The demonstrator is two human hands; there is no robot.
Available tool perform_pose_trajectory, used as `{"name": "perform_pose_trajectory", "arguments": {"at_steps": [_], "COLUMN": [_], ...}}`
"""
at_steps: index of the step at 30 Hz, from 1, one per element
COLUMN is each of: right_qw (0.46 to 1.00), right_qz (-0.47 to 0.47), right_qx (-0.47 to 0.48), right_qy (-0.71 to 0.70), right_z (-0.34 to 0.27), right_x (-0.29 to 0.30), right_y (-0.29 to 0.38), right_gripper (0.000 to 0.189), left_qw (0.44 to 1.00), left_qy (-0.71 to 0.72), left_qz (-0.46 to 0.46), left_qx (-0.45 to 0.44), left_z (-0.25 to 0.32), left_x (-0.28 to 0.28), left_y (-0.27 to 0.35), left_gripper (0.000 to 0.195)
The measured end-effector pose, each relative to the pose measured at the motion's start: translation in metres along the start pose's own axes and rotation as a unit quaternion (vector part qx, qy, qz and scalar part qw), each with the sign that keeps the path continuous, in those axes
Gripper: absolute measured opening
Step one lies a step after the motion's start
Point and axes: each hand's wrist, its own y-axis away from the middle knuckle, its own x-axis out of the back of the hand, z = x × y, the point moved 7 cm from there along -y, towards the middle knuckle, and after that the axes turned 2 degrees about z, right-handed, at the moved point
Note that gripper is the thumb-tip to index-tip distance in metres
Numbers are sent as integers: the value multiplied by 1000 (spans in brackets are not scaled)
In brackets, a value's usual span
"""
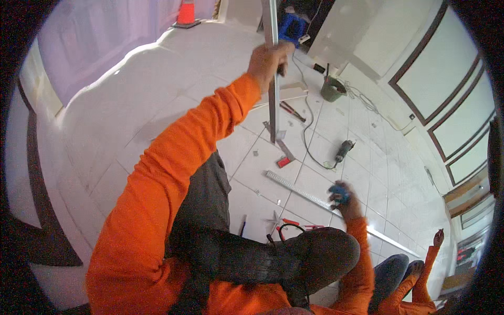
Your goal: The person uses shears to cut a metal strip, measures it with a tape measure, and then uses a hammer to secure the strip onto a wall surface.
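Observation:
My left hand [271, 63] is closed around a long metal profile [274, 106] held roughly upright. Its lower end is beside a combination or try square [285, 149] with a red part, on the tiled floor. My right hand [351, 206] grips a small blue object [340, 194], perhaps a tape measure; blur hides its details. Below that hand, a ridged metal profile [299, 189] lies diagonally across the tiles. Near my bent knee are red-handled hand tools [290, 222], partly hidden, and a slim dark blue pen-like tool [243, 226].
A corded power tool [344, 151] and long-handled pliers or cutters [293, 112] lie on the floor. Farther off stand a dark bucket [333, 89], a blue container [292, 29] and an orange traffic cone [186, 15]. A co-worker in orange sleeves [427, 271] sits at lower right.

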Motion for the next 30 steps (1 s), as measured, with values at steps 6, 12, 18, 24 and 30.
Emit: {"name": "perform_pose_trajectory", "arguments": {"at_steps": [6,12,18,24,30], "right_qw": [872,807,805,893,850], "right_qz": [16,82,87,25,62], "right_qx": [270,481,484,386,276], "right_qy": [409,332,331,228,445], "right_z": [-219,-229,-235,-230,-192], "right_x": [-116,-177,-170,-168,-134], "right_y": [-10,-16,-6,-11,-42], "right_gripper": [59,90,98,92,53], "left_qw": [992,982,963,959,987], "left_qy": [-49,-73,-119,-108,38], "left_qz": [-67,-117,-150,-196,-99], "left_qx": [99,130,188,172,119], "left_z": [-39,-57,-55,-58,-28], "left_x": [-59,-73,-73,-74,-44], "left_y": [49,80,90,85,42], "left_gripper": [30,31,27,25,18]}}
